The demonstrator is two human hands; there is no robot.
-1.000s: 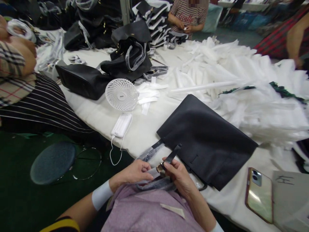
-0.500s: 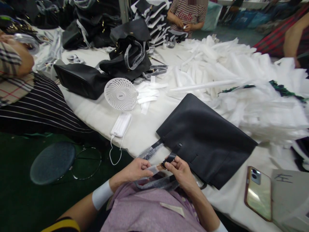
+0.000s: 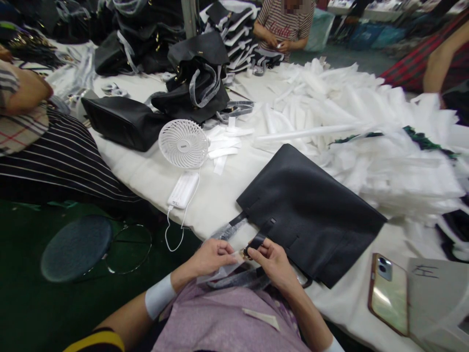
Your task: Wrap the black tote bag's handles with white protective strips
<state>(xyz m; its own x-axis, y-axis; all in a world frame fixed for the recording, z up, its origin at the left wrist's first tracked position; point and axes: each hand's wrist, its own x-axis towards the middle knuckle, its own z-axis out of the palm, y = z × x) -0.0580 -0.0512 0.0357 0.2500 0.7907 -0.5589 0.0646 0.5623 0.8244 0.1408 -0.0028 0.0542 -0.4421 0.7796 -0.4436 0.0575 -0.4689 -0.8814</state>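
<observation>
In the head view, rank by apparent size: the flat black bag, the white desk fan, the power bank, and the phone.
1. Black bag, by far the largest.
2. Desk fan and phone: alike, and the phone lies nearer the camera, so unranked.
3. Power bank, smallest.

Handbag workshop, packing stage: long white-covered table (image 3: 146, 176) bearing black bags (image 3: 120, 124), heaped white wrapping sheets (image 3: 366, 127), wrapped strap bundles (image 3: 238, 34), a desk fan (image 3: 183, 143), several seated workers (image 3: 284, 22) alongside.

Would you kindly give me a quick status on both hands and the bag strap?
Left hand pinching clear wrap. Right hand gripping black strap by its buckle. Black bag flat on table. Phone to the right, clear of the hands.
</observation>
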